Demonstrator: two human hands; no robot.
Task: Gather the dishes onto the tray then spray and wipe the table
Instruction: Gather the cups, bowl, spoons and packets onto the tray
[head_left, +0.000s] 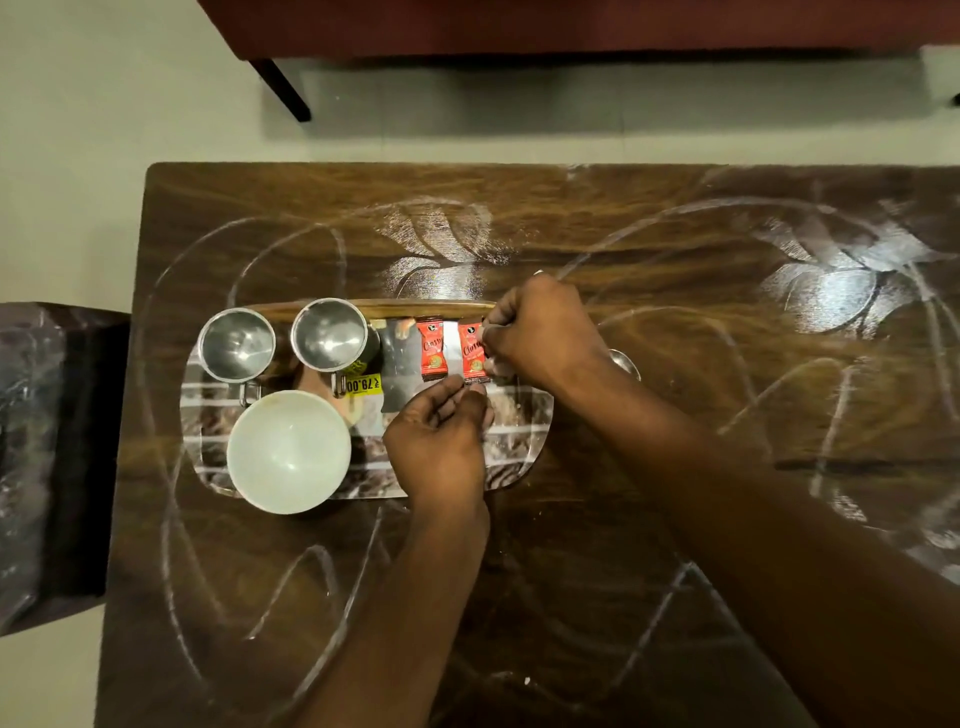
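Closest to us, the brown counter (519, 597) is covered in white smeary marks (311, 571), so it has not been wiped.

A little further out, our left hand (441, 441) is over the tray (524, 436). Its thumb and fingers pinch the near end of a red packet (471, 353). Left of that hand, the white bowl (288, 449) sits on the near side of the tray and hangs a bit over the edge.

Further on, a second red packet (432, 351) lies flat on the tray, just beside the first one. Our right hand (540, 332) is at the far end of the first packet with its fingers curled tight. We cannot tell if it grips the packet or some small pale thing.

Two shiny metal mugs (237, 343) (328, 335) stand at the far left of the tray. A yellow price sticker (362, 384) shows near them.

Behind our right wrist, a spoon (623, 361) peeks out. It looks like it lies on the counter, off the tray.

We think we are at the gathering step, and it is nearly done. Next we should set the packet down, let go, and put the spoon on the tray. After that we need a spray bottle and a cloth, and we see neither here.
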